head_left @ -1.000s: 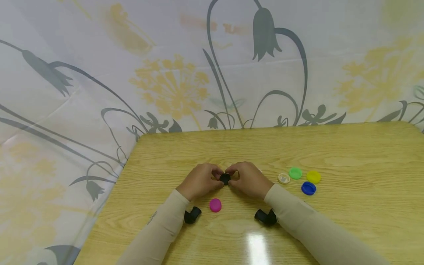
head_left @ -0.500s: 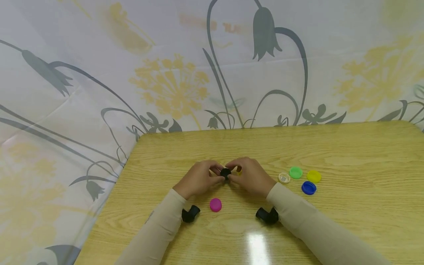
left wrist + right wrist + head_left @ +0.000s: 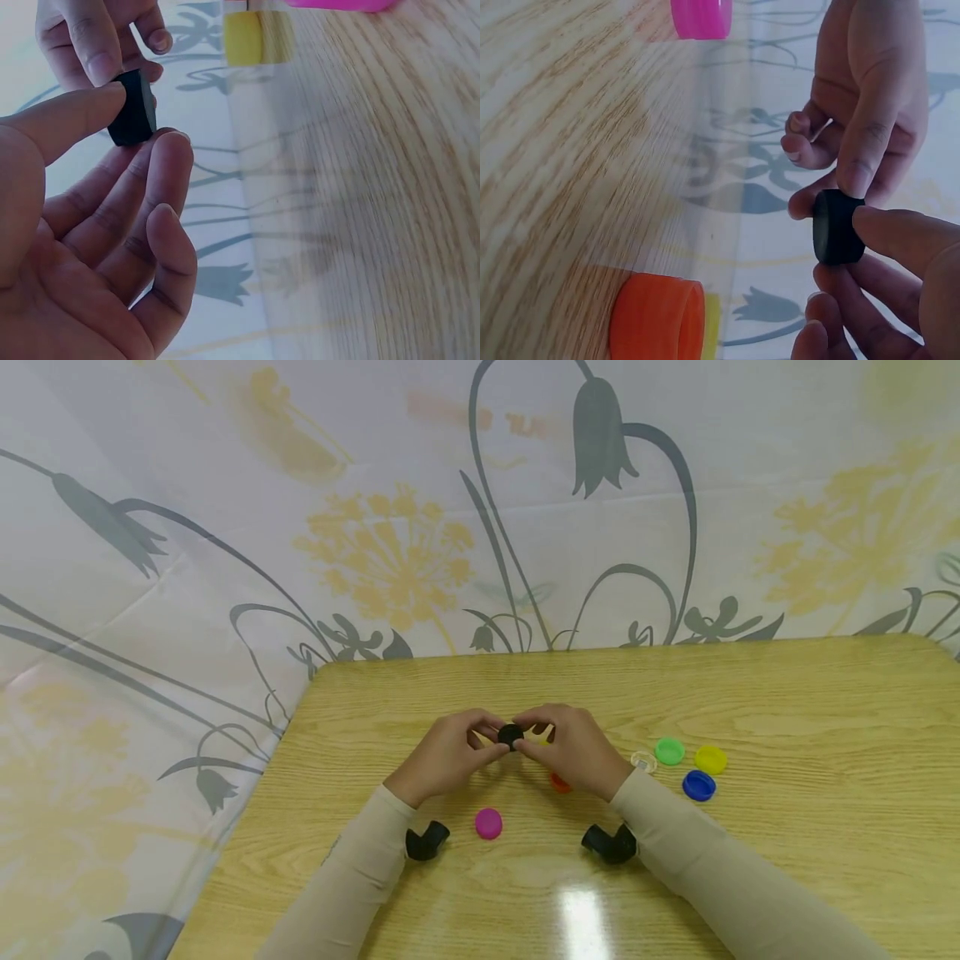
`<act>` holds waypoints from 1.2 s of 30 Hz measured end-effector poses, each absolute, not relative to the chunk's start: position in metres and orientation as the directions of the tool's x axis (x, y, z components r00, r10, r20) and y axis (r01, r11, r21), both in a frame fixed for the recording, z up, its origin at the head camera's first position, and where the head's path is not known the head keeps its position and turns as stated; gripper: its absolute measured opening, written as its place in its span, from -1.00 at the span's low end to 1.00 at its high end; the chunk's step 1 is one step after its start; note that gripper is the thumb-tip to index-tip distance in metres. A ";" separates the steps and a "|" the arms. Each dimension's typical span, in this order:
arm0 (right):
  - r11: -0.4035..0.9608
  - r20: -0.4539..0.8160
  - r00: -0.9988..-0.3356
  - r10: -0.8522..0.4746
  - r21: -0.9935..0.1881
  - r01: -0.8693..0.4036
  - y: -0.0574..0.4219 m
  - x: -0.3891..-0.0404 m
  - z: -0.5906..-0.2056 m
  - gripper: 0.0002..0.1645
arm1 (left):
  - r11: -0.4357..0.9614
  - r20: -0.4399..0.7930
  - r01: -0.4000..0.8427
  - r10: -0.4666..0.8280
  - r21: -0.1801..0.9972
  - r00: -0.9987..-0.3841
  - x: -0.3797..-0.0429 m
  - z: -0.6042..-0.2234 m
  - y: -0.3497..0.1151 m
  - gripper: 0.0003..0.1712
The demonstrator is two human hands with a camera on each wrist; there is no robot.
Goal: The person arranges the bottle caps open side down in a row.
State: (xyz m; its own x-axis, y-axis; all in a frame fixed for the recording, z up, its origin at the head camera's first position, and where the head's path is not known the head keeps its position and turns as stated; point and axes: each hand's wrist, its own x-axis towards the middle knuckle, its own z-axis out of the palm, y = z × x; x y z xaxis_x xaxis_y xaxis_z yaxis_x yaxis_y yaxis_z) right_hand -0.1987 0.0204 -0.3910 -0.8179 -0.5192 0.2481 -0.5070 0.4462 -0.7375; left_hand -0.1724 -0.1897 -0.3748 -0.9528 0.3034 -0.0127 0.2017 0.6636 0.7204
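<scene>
Both hands hold one small round black cap [image 3: 511,737] between them, above the table. My left hand [image 3: 448,750] pinches it with thumb and fingertips from the left; its other fingers curl loosely in the left wrist view. From the right, my right hand [image 3: 576,747] pinches the same black cap [image 3: 840,227] between thumb and fingers. An orange cap [image 3: 560,783] shows on the table partly behind the right hand, and whole-sided as an orange cap [image 3: 656,319] in the right wrist view. Nearer the body lies a pink cap [image 3: 488,823].
Right of the hands lie a pale cap [image 3: 643,762], a green cap [image 3: 669,751], a yellow cap [image 3: 710,760] and a blue cap [image 3: 699,786]. Another yellow piece [image 3: 244,37] stands near the hands. Black bent pieces [image 3: 428,841] sit beside the sleeves. A patterned cloth [image 3: 420,527] hangs behind the table [image 3: 375,693].
Both hands have moved up and away from the body with the black cap between them. The orange cap and a bit of yellow have come into view by the right hand.
</scene>
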 end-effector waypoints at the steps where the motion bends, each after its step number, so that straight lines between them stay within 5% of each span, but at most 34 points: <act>1: 0.442 0.253 -0.817 -0.517 -0.739 -0.509 0.020 -0.199 -0.391 -0.65 | 0.660 -0.006 0.208 0.306 0.722 -0.952 -0.172 -0.374 -0.190 -0.68; 36: 0.427 0.222 -0.844 -0.488 -0.783 -0.453 0.020 -0.199 -0.393 -0.64 | 0.575 0.008 0.206 0.328 0.792 -0.945 -0.173 -0.374 -0.190 -0.68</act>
State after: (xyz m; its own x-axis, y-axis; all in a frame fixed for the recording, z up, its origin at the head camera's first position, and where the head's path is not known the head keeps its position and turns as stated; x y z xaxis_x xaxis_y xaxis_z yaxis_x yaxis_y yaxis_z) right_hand -0.1992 0.0204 -0.3930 -0.8441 -0.4881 0.2219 -0.4527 0.4271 -0.7828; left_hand -0.1729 -0.1905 -0.3741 -0.9448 0.3277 0.0082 0.2062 0.5747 0.7920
